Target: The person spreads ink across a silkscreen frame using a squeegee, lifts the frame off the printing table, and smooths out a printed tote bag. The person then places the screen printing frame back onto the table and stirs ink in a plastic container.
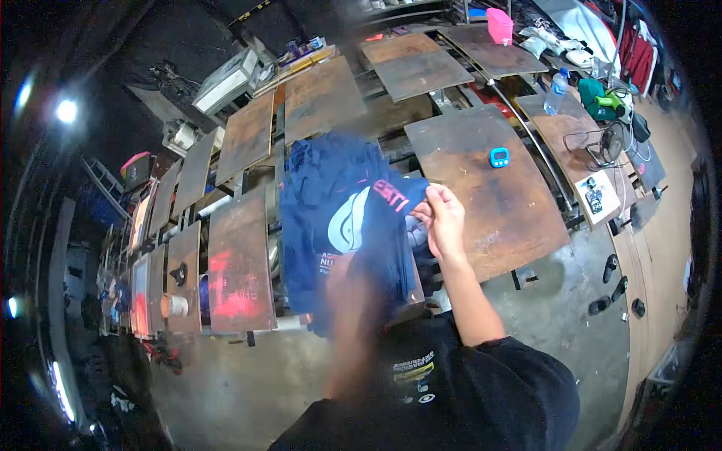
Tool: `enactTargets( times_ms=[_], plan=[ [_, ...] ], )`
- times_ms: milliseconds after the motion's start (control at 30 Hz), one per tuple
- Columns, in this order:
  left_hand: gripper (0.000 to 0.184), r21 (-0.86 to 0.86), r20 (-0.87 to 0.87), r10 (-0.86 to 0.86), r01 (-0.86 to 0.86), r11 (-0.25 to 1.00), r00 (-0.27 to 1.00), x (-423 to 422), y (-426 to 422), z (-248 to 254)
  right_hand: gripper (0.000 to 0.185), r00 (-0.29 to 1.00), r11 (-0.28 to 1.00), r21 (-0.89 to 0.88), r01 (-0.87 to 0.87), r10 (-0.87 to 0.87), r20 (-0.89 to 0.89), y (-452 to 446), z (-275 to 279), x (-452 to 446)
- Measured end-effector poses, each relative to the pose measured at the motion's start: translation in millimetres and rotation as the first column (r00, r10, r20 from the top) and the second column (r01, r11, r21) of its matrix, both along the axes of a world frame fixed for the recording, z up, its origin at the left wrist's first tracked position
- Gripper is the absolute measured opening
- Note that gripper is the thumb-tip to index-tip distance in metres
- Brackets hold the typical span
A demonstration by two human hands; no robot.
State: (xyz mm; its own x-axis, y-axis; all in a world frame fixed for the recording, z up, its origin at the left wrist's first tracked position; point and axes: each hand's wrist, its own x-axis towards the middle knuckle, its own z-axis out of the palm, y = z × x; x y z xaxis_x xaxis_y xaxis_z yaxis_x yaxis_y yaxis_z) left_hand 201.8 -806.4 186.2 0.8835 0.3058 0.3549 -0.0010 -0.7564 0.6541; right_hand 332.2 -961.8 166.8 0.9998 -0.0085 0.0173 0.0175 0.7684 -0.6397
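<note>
A pile of navy printed shirts (304, 225) lies on one of the boards in front of me. The top one carries a pale blue round print, white lettering below it and pink lettering near its right edge. My right hand (444, 218) pinches that edge, between thumb and fingers, and lifts it a little. Over the lower part of the pile, my left hand (352, 286) is smeared by motion, and its fingers cannot be made out. Whether it touches the cloth is unclear.
Rows of flat brown boards (489, 218) surround the pile. A blue timer (499, 157) sits on the board to the right. Farther right are a water bottle (556, 92), a small fan (611, 141) and a printed card (596, 197). A white cup (174, 305) is at left.
</note>
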Motion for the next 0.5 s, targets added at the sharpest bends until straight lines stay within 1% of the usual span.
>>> enactTargets(
  times_ms=[33,67,100,133,200,267,300,333,367,400,433,467,500],
  plan=[
    [0.022,-0.219,-0.020,0.057,-0.060,0.974,0.998,-2.5,3.8,-5.4,0.020,0.998,0.998,-0.012,-0.069,0.069,0.012,6.2,6.6,-1.7],
    [0.017,-0.425,-0.052,0.109,-0.121,0.897,0.993,-5.5,7.9,-10.9,0.021,0.990,0.990,-0.024,-0.139,0.140,0.022,11.0,10.3,-2.5],
    [0.016,-0.564,-0.067,0.183,-0.189,0.804,0.981,-7.9,-8.5,20.7,0.024,0.977,0.974,-0.084,-0.209,0.212,0.029,16.2,4.6,0.6],
    [0.019,-0.649,-0.060,0.153,-0.155,0.745,0.986,-9.9,9.7,3.9,0.024,0.955,0.950,-0.135,-0.281,0.291,0.061,21.0,0.1,1.6],
    [0.025,-0.829,-0.003,0.325,-0.184,0.527,0.946,-7.5,24.4,-8.7,0.023,0.904,0.870,-0.289,-0.399,0.426,0.035,32.8,7.8,-7.2],
    [0.035,-0.868,-0.057,0.471,-0.277,0.412,0.880,-7.3,49.2,-19.0,0.026,0.853,0.785,-0.461,-0.414,0.512,0.104,50.0,-8.7,-14.9],
    [0.038,-0.893,0.007,0.498,-0.218,0.393,0.867,-8.0,60.3,-22.9,0.026,0.829,0.734,-0.544,-0.406,0.547,0.119,59.1,-15.7,-21.3],
    [0.041,-0.914,0.071,0.524,-0.156,0.376,0.849,-9.5,73.1,-28.0,0.024,0.799,0.624,-0.711,-0.324,0.582,0.147,65.9,-23.0,-24.9],
    [0.046,-0.931,0.046,0.552,-0.164,0.326,0.833,-13.7,93.0,-39.5,0.024,0.789,0.543,-0.806,-0.236,0.591,0.167,74.2,-32.4,-31.4],
    [0.047,-0.952,0.068,0.594,-0.127,0.280,0.801,-15.1,96.5,-35.3,0.023,0.777,0.453,-0.881,-0.140,0.601,0.185,81.8,-44.6,-38.0],
    [0.048,-0.967,0.057,0.571,-0.097,0.235,0.819,-19.5,109.2,-38.4,0.023,0.776,0.454,-0.880,-0.143,0.603,0.185,89.4,-71.3,-41.2],
    [0.048,-0.980,0.048,0.546,-0.067,0.188,0.836,-26.2,126.1,-44.2,0.024,0.707,0.245,-0.964,-0.108,0.701,0.099,97.4,-105.7,-41.8],
    [0.050,-0.997,0.033,0.502,-0.008,0.081,0.864,-30.0,133.8,-37.7,0.025,0.636,0.028,-0.999,-0.047,0.772,-0.009,98.6,-112.3,-41.4]
  ],
)
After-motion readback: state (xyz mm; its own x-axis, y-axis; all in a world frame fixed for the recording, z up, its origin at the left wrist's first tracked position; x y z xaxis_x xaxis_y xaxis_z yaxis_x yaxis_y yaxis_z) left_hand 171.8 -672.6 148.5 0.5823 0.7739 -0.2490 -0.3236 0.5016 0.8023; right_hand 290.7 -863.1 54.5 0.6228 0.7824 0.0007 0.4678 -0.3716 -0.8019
